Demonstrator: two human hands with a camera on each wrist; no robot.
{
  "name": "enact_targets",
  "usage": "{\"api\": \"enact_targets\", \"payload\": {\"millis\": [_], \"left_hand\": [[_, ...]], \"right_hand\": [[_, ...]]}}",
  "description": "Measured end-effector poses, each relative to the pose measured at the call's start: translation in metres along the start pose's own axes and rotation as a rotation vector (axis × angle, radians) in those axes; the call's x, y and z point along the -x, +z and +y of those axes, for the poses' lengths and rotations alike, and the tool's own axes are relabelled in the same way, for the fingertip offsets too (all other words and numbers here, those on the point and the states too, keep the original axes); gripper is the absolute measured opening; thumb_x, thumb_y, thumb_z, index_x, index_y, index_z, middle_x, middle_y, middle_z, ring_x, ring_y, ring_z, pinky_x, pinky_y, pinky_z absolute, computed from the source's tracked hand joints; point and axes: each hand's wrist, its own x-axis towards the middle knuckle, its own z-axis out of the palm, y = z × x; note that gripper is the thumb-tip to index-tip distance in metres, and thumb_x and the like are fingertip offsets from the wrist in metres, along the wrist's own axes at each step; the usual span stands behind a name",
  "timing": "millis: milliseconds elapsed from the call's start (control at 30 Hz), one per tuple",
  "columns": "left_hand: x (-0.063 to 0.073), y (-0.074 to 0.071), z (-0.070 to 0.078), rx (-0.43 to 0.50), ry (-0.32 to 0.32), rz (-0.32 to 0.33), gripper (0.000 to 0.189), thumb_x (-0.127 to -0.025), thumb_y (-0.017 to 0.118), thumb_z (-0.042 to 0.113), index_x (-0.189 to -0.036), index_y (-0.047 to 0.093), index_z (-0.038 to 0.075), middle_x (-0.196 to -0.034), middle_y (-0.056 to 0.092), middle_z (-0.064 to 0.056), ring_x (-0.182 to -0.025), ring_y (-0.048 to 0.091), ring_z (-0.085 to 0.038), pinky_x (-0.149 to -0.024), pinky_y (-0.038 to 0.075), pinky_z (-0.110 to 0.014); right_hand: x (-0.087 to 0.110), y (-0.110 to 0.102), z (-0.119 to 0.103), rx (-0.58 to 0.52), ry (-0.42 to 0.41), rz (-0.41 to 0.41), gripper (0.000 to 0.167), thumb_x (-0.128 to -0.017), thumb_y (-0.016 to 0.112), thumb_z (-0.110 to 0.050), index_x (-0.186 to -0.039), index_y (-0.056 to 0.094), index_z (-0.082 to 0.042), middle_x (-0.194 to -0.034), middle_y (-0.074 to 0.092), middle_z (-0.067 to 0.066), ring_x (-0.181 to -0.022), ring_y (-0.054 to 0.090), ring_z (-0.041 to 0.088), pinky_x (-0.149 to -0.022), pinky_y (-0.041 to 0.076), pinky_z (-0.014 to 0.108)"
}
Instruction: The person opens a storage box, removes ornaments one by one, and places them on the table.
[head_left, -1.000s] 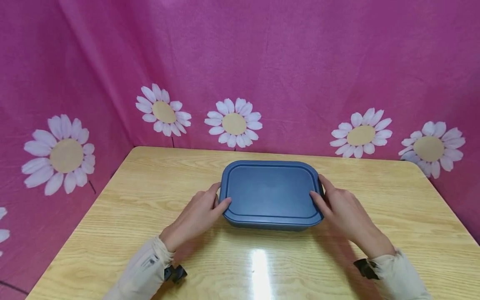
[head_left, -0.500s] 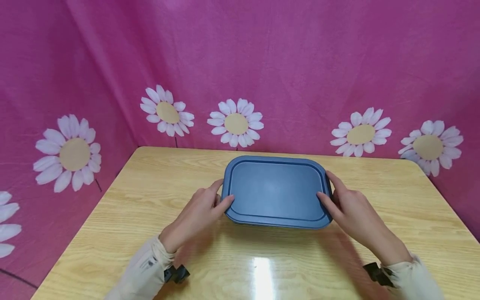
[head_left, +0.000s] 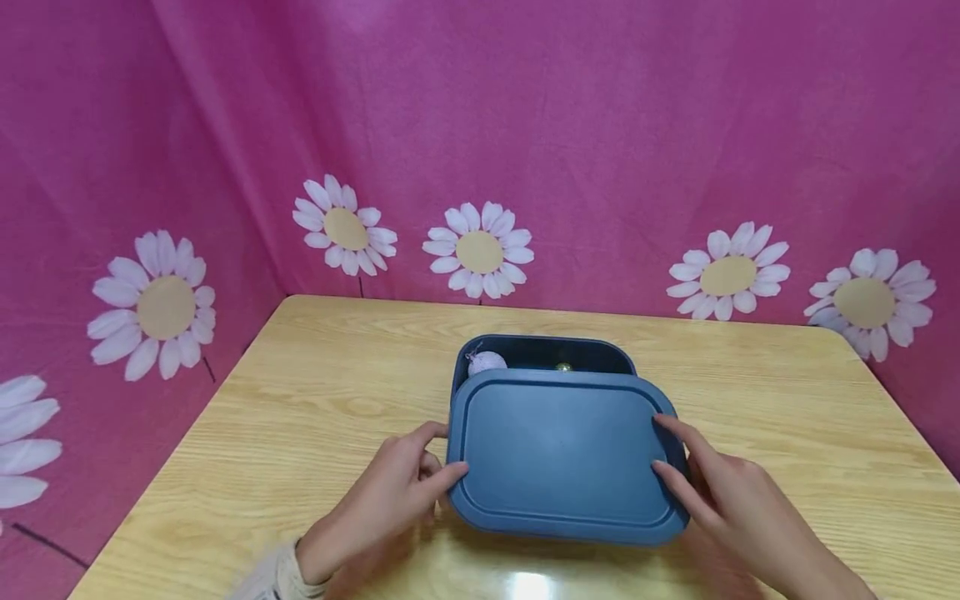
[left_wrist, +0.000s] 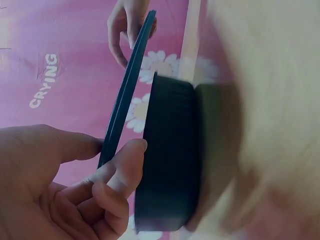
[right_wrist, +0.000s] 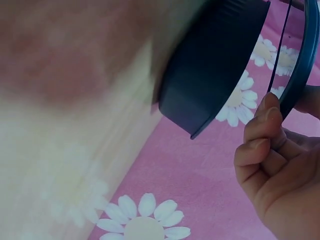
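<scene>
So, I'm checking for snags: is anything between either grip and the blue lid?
Nothing visible: left grip and right grip each pinch the blue lid directly; the blue container sits below it.

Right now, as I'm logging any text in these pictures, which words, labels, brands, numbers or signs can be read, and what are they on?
"CRYING": pale capitals running sideways on the pink cloth, left wrist view.
Lid: no lettering visible.
Container: none visible on the sides shown.
Left sleeve: any mark at the picture's bottom edge is too cut off to read.
</scene>
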Motion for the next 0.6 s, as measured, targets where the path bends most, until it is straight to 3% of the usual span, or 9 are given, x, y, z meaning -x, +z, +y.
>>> {"api": "enact_targets", "payload": {"millis": [133, 233, 400, 600], "left_hand": [[0.01, 0.005, 0.0, 0.084, -0.075, -0.052, 0.05, -0.097, 0.066, 0.033, -0.135, 0.05, 0.004, -0.066, 0.068, 0.0, -0.052, 0.064, -0.019, -0.093, 0.052, -0.035], [0.016, 0.006, 0.0, 0.133, -0.123, -0.09, 0.05, -0.096, 0.068, 0.032, -0.134, 0.05, 0.005, -0.067, 0.068, -0.002, -0.055, 0.065, -0.021, -0.084, 0.053, -0.029], [0.025, 0.009, -0.004, 0.124, -0.157, -0.17, 0.05, -0.096, 0.068, 0.031, -0.132, 0.051, 0.001, -0.067, 0.068, -0.001, -0.056, 0.063, -0.019, -0.061, 0.05, -0.021], [0.037, 0.015, -0.014, 0.065, -0.215, -0.228, 0.058, -0.094, 0.071, 0.031, -0.134, 0.051, -0.005, -0.068, 0.065, 0.004, -0.059, 0.059, -0.015, -0.054, 0.045, -0.02]], "right_hand": [[0.013, 0.005, 0.001, -0.039, 0.12, -0.14, 0.065, -0.098, 0.061, -0.046, -0.15, 0.038, -0.015, -0.068, 0.051, -0.007, -0.06, 0.049, 0.007, -0.054, 0.046, 0.02], [0.023, 0.012, 0.001, -0.031, 0.157, -0.178, 0.065, -0.097, 0.062, -0.047, -0.149, 0.041, -0.015, -0.065, 0.048, -0.006, -0.056, 0.047, 0.007, -0.052, 0.043, 0.021], [0.038, 0.025, 0.0, 0.003, 0.145, -0.145, 0.058, -0.095, 0.066, -0.042, -0.144, 0.049, -0.015, -0.058, 0.043, -0.009, -0.048, 0.042, 0.002, -0.048, 0.039, 0.019], [0.052, 0.04, -0.002, 0.045, 0.185, -0.179, 0.056, -0.091, 0.072, -0.037, -0.14, 0.054, -0.017, -0.053, 0.04, -0.009, -0.045, 0.04, 0.002, -0.047, 0.038, 0.018]]}}
